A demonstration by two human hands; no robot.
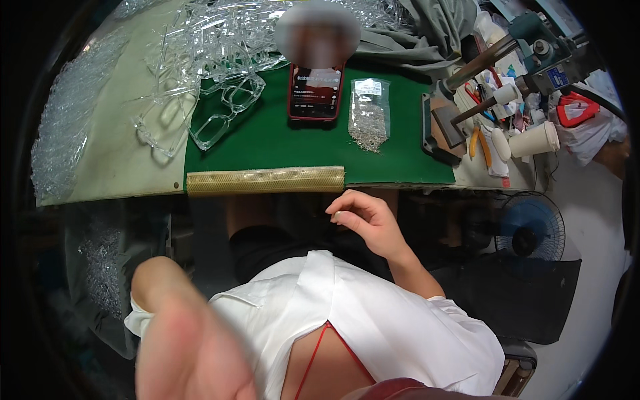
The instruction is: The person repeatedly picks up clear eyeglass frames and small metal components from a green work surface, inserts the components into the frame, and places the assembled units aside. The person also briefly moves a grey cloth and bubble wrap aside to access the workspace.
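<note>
My right hand (369, 221) hangs just off the table's front edge, near the right end of a gold mesh-patterned strip (267, 180). Its fingers are curled in and the thumb tip meets them; whatever may be between them is too small to make out. My left hand (190, 350) is raised close to the camera at the lower left, blurred, its fingers cut off by the frame. On the green mat (280, 147) lie clear plastic eyeglass frames (217, 127), a phone (315, 97) in a red case and a clear bag (369, 115) of small metal parts, some at its open end.
More clear frames (227, 40) are heaped at the back, and wrapped ones (77, 113) line the left side. A hand press (445, 127) stands at the right, beside orange-handled pliers (479, 147) and a white cup (535, 140). A fan (530, 227) is below the table's right end.
</note>
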